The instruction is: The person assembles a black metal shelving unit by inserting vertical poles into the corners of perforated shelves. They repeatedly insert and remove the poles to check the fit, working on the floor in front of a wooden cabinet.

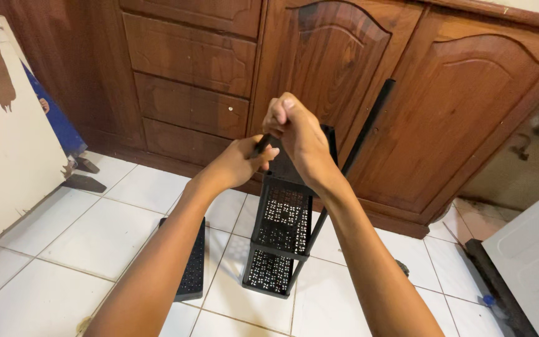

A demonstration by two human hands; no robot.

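A black plastic rack [280,232] with perforated shelves stands on the white tiled floor in front of wooden cabinets. My left hand [244,159] grips a short black tube at the rack's top left corner. Just above it, my right hand [297,134] is closed in a fist over the upper end of that same tube. A long black pole [362,134] rises at a slant from the rack's right side. Part of the top shelf is hidden behind my hands.
A loose black perforated shelf panel [193,262] lies on the tiles left of the rack. Brown wooden cabinets [407,93] with drawers fill the back. A white board [7,143] leans at the left, and a white appliance edge [531,256] sits at the right.
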